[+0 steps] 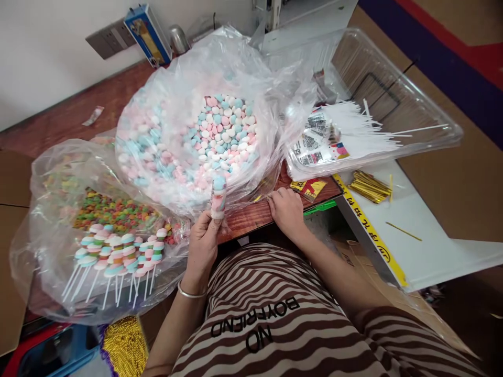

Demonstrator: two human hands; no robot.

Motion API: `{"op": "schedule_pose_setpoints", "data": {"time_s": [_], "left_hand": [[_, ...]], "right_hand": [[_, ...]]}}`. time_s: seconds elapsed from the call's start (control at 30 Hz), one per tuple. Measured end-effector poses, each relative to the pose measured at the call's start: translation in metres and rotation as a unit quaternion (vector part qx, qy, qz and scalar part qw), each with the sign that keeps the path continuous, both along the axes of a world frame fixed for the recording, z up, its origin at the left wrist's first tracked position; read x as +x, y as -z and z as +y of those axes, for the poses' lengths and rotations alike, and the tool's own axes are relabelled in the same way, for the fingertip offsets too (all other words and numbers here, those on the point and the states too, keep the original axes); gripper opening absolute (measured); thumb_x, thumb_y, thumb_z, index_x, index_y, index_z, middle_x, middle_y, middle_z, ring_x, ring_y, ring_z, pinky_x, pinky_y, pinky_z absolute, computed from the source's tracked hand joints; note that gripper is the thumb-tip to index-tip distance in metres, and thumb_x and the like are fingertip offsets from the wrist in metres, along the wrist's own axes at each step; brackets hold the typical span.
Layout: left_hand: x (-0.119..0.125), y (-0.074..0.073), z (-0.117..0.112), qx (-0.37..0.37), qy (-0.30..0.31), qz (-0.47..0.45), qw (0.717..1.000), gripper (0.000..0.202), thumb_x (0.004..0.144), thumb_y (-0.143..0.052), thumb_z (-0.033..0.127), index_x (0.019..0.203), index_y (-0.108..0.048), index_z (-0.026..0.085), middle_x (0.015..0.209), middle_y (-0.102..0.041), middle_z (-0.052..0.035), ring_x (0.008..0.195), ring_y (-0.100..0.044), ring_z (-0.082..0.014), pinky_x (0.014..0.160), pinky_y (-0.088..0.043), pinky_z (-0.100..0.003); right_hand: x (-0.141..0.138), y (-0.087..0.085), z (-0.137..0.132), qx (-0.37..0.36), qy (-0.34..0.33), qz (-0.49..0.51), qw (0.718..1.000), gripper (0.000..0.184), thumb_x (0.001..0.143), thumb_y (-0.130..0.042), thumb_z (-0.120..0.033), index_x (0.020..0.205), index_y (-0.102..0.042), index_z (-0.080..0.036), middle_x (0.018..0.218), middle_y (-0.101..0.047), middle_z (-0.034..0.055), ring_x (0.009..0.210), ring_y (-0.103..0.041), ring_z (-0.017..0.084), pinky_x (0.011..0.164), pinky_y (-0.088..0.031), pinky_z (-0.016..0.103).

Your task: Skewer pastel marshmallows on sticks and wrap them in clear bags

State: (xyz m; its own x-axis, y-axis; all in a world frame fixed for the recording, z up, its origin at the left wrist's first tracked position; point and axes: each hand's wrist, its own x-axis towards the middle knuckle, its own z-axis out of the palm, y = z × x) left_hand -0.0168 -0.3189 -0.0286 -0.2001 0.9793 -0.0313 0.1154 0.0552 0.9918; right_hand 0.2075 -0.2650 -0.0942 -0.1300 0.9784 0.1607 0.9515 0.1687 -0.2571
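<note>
My left hand (203, 242) is closed around a wrapped skewer of stacked pastel candies (218, 197), held upright in front of my chest. My right hand (286, 209) rests at the wooden table's front edge, fingers curled and pinching something small I cannot make out. Just behind both hands stands a big clear bag of pink, blue and white candies (220, 133). To the left lie several finished candy skewers (118, 256) on white sticks, on top of a bag of multicoloured candies (113, 212).
A clear plastic tray (393, 94) at the right holds white sticks (353, 125) and printed wrappers. Gold twist ties (369, 186) lie on a white board beside it. More gold ties (123, 345) sit low at the left. A wall socket and a box are at the back.
</note>
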Motion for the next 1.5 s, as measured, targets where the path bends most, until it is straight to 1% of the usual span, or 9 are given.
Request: {"op": "schedule_pose_setpoints", "data": {"time_s": [0.27,0.53,0.77,1.03,1.13,1.2,1.33,1.43,1.5], "left_hand": [[-0.016,-0.007,-0.008,-0.007,-0.004,0.211,0.978,0.022,0.099,-0.053,0.037,0.096,-0.066,0.020,0.074,-0.055,0.0024,0.072,-0.050,-0.0133,0.070,-0.039,-0.026],[-0.018,-0.003,-0.004,0.058,0.007,0.363,0.930,0.016,0.096,-0.053,0.019,0.099,-0.068,0.020,0.082,-0.067,-0.0007,0.077,-0.060,-0.0157,0.073,-0.044,-0.027],[0.014,-0.004,-0.007,0.185,0.102,0.499,0.841,0.025,0.096,-0.046,0.008,0.106,-0.066,0.019,0.090,-0.068,-0.0064,0.084,-0.062,-0.0186,0.075,-0.049,-0.029],[0.028,-0.005,-0.002,0.263,0.013,0.500,0.825,0.014,0.098,-0.051,0.013,0.108,-0.060,0.016,0.083,-0.067,-0.0043,0.074,-0.062,-0.0165,0.068,-0.048,-0.027],[0.028,-0.004,-0.004,0.247,0.018,0.457,0.854,0.022,0.099,-0.049,0.013,0.115,-0.063,0.017,0.087,-0.070,-0.0052,0.078,-0.065,-0.0163,0.071,-0.049,-0.027],[0.030,-0.005,-0.003,0.200,0.012,0.384,0.901,0.020,0.098,-0.052,0.014,0.108,-0.068,0.019,0.089,-0.072,-0.0055,0.082,-0.065,-0.0162,0.076,-0.050,-0.028],[0.040,-0.007,0.002,0.014,-0.031,0.016,0.999,0.011,0.089,-0.067,0.029,0.092,-0.070,0.019,0.079,-0.068,-0.0020,0.070,-0.061,-0.0127,0.065,-0.050,-0.025],[0.047,-0.009,0.009,-0.103,-0.012,-0.297,0.949,0.031,0.074,-0.083,0.038,0.080,-0.063,0.016,0.060,-0.052,0.0048,0.049,-0.041,-0.0044,0.046,-0.034,-0.016],[0.049,-0.010,0.012,-0.133,0.009,-0.392,0.910,0.040,0.064,-0.090,0.034,0.071,-0.056,0.014,0.058,-0.047,0.0066,0.046,-0.033,-0.0010,0.042,-0.026,-0.013]], "right_hand": [[0.013,0.002,-0.012,0.046,-0.015,0.037,0.998,0.023,0.103,-0.046,-0.023,0.088,-0.063,-0.018,0.086,-0.070,0.0071,0.081,-0.056,0.022,0.076,-0.030,0.035],[0.023,-0.017,-0.030,0.197,-0.045,0.070,0.977,0.015,0.102,-0.051,-0.020,0.092,-0.063,-0.020,0.076,-0.069,0.0030,0.074,-0.059,0.019,0.076,-0.036,0.034],[-0.017,-0.050,-0.042,0.300,-0.125,0.170,0.930,0.007,0.095,-0.060,-0.013,0.095,-0.059,-0.019,0.073,-0.067,0.0040,0.070,-0.058,0.019,0.071,-0.041,0.034],[-0.049,-0.049,-0.042,0.274,-0.180,0.189,0.926,0.014,0.098,-0.055,-0.014,0.086,-0.056,-0.020,0.064,-0.059,0.0008,0.063,-0.048,0.017,0.064,-0.035,0.033],[-0.049,-0.047,-0.043,0.257,-0.176,0.187,0.932,0.017,0.100,-0.052,-0.015,0.084,-0.057,-0.021,0.064,-0.058,0.0009,0.063,-0.048,0.017,0.065,-0.035,0.033],[-0.050,-0.046,-0.044,0.235,-0.169,0.194,0.937,0.018,0.101,-0.050,-0.017,0.085,-0.058,-0.022,0.066,-0.059,0.0017,0.063,-0.049,0.017,0.066,-0.037,0.033],[-0.055,-0.040,-0.039,0.180,-0.143,0.250,0.940,0.017,0.101,-0.047,-0.022,0.089,-0.059,-0.022,0.073,-0.065,0.0050,0.067,-0.056,0.019,0.067,-0.041,0.033],[-0.058,-0.039,-0.031,0.135,-0.114,0.328,0.928,0.017,0.101,-0.047,-0.026,0.088,-0.057,-0.022,0.076,-0.065,0.0045,0.069,-0.059,0.018,0.067,-0.044,0.031],[-0.059,-0.042,-0.025,0.098,-0.107,0.388,0.910,0.017,0.100,-0.048,-0.028,0.087,-0.057,-0.023,0.080,-0.065,0.0040,0.074,-0.061,0.018,0.071,-0.047,0.030]]}}
